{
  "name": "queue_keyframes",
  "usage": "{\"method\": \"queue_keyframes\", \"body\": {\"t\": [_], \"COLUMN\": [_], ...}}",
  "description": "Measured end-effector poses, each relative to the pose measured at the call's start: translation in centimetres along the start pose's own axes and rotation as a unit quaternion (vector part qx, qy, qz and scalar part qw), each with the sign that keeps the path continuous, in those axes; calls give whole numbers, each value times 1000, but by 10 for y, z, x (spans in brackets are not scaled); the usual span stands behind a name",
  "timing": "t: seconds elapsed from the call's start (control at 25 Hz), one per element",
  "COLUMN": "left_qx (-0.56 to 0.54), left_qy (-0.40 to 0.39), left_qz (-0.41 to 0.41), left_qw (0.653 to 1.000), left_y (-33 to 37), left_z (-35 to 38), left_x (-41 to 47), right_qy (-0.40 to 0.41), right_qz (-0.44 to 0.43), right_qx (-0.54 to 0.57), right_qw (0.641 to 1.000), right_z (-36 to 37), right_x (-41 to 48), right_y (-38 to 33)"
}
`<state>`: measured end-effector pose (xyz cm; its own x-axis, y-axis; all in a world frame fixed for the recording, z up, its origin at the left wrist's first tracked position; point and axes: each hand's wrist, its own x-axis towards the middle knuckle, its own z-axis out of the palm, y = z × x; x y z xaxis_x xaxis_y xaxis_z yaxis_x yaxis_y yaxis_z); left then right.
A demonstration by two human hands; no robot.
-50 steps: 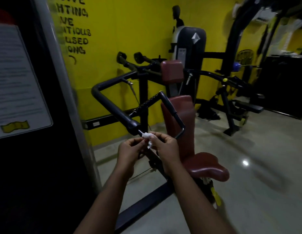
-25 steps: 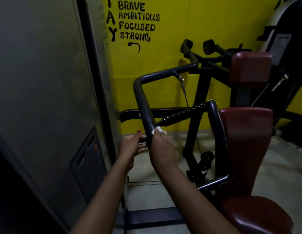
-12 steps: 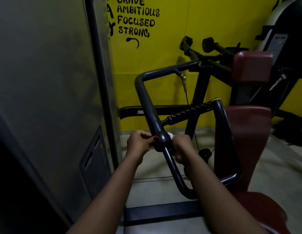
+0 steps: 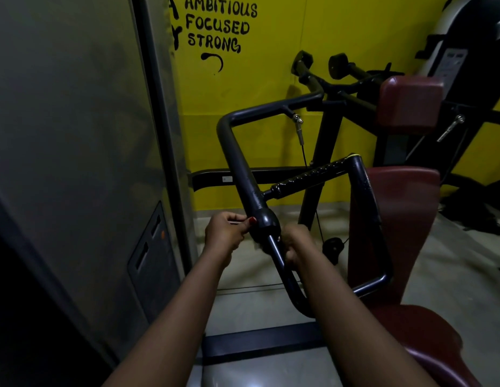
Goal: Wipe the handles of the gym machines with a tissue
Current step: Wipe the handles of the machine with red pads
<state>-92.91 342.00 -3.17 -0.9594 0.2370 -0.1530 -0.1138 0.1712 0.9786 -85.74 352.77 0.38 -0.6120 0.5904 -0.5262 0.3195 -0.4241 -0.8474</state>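
The left hand sits curled at nine o'clock of the black handle's knob, its thumb tip touching it; I cannot tell whether it grips anything. At the knob's four o'clock, the right hand wraps the handle's thin bar, with the tissue hidden. A maroon seat back stands at three o'clock.

You face a yellow wall with black lettering; a grey panel rises at your left, pale floor below, light dim.
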Motion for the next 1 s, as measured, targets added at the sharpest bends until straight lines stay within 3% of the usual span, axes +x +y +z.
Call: {"method": "queue_keyframes", "body": {"t": [0.12, 0.2, 0.28, 0.4, 0.52, 0.6, 0.64, 0.72, 0.84, 0.92, 0.96, 1.0], "left_qx": [-1, -7, -29, -88, -143, -161, -164, -170, -151, -122, -105, -90], "left_qy": [-2, -3, -13, -33, -39, -32, -30, -24, -17, -9, -4, -2], "left_qz": [-16, -16, -28, -96, -153, -152, -149, -146, -150, -142, -133, -119], "left_qw": [1000, 1000, 999, 991, 977, 975, 975, 974, 977, 982, 986, 989], "left_y": [-2, -1, 1, 2, 5, 8, 11, 16, 21, 18, 14, 13], "left_z": [1, 1, 1, -2, -7, -9, -8, -5, -2, -5, -8, -11], "left_x": [-5, -8, -14, -17, -17, -17, -19, -21, -27, -25, -23, -22], "right_qy": [101, 153, 144, 83, 57, 49, 47, 31, -66, -70, -42, -3], "right_qz": [-195, -361, -486, -558, -655, -713, -721, -704, -608, -601, -628, -660], "right_qx": [-117, -214, -268, -380, -481, -516, -536, -593, -720, -742, -719, -676], "right_qw": [969, 895, 819, 733, 580, 473, 436, 391, 328, 290, 295, 328], "right_z": [5, 6, 10, 21, 16, 3, -1, 4, 21, 18, 9, -4], "right_x": [-2, -14, -16, -2, 3, 9, 12, 13, 6, 0, -1, -4], "right_y": [17, 34, 44, 38, 40, 51, 54, 48, 36, 43, 50, 58]}}
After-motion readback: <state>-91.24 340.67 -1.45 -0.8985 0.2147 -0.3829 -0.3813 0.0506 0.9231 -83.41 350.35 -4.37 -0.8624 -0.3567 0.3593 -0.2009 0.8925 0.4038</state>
